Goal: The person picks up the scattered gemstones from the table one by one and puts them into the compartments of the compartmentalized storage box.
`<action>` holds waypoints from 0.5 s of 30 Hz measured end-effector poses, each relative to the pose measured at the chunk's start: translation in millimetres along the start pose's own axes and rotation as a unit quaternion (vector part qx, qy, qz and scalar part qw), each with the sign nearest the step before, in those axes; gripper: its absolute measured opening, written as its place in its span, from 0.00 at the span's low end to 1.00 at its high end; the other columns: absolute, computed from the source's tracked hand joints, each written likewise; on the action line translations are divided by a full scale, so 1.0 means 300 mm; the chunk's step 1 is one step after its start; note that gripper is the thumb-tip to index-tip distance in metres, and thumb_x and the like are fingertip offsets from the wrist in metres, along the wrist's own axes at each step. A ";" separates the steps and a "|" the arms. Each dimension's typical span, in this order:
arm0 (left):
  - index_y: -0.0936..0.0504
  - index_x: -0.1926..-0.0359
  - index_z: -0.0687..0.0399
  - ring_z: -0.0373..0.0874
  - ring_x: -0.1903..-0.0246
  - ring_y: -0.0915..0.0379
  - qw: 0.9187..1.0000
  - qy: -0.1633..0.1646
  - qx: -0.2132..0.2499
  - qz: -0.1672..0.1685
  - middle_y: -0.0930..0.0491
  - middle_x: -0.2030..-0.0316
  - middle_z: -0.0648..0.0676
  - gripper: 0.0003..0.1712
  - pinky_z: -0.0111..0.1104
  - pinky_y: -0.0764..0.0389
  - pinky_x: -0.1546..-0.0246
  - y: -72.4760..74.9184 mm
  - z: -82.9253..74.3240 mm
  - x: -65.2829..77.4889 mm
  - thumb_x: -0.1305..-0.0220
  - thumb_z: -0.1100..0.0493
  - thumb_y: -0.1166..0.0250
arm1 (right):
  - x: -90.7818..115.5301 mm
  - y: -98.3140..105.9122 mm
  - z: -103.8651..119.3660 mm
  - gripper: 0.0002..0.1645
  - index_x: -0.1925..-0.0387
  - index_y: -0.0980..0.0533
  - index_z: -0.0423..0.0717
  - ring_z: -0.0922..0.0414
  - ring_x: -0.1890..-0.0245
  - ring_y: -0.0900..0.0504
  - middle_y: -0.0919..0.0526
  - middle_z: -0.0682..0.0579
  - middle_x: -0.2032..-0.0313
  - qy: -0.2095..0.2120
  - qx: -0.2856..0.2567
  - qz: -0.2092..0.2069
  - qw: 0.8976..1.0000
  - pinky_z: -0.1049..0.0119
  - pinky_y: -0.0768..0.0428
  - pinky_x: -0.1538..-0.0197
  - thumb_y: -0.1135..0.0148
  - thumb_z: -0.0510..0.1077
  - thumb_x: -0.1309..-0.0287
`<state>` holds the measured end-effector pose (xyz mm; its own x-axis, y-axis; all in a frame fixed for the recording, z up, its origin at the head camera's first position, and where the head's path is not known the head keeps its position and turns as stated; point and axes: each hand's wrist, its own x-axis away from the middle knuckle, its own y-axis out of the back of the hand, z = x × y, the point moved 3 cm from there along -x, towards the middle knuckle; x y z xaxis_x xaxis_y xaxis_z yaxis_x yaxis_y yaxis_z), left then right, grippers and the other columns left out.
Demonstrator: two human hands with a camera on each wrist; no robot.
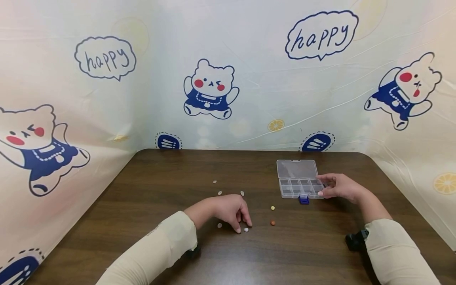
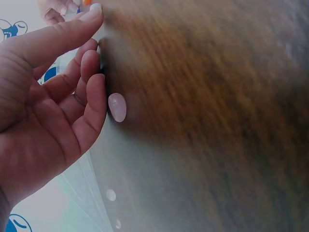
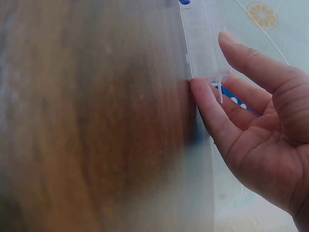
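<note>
A pale backdrop cloth hangs beyond the table and along both its sides, lightly creased and printed with white bears in navy bibs, yellow citrus slices and the word "happy" in two outlined bubbles. Within it stands the table, its dark brown top streaked with wood grain, rounded at the far corners and showing a dull sheen toward the front. Two cream sleeves reach over it from the near side. Toward the far right of the top lies a clear plastic box, its lid folded back toward the cloth and its divided tray on the near side. The right hand holds the box at its right end between thumb and fingers. The left hand is over the middle of the table, fingers loosely bent and pointing down, the thumb apart from them. A black device sits by the right wrist. A blue clasp juts from the tray's front edge. An orange bead and, farther back, a yellow bead lie between the left hand and the box. Five small pale stones lie around the left hand, one just beside its thumb and fingertips, one under the forearm side, three beyond.
</note>
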<state>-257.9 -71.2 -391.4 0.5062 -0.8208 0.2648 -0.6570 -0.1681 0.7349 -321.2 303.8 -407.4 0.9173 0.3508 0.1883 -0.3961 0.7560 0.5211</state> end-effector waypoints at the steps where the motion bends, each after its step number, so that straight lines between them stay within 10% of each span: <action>1: 0.10 0.61 0.53 0.34 0.70 0.25 1.000 -0.001 -0.006 0.000 0.21 0.67 0.42 0.14 0.23 0.24 0.66 -0.003 0.000 -0.001 0.51 0.69 0.24 | -0.001 0.000 -0.001 0.49 0.32 0.38 0.32 0.49 0.57 0.21 0.39 0.26 0.34 -0.001 0.002 0.000 1.000 0.61 0.18 0.55 0.25 0.45 0.49; 15: 0.10 0.67 0.53 0.28 0.72 0.30 0.999 -0.017 -0.030 0.004 0.21 0.70 0.39 0.07 0.23 0.26 0.69 -0.012 -0.007 -0.014 0.49 0.66 0.24 | 0.001 0.000 -0.003 0.49 0.31 0.38 0.34 0.48 0.56 0.22 0.39 0.27 0.34 -0.005 0.006 -0.003 1.000 0.60 0.18 0.53 0.25 0.46 0.50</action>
<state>-256.5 -66.0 -394.0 0.4811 -0.8403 0.2500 -0.6263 -0.1299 0.7687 -321.1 304.5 -408.0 0.9203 0.3405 0.1928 -0.3896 0.7518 0.5320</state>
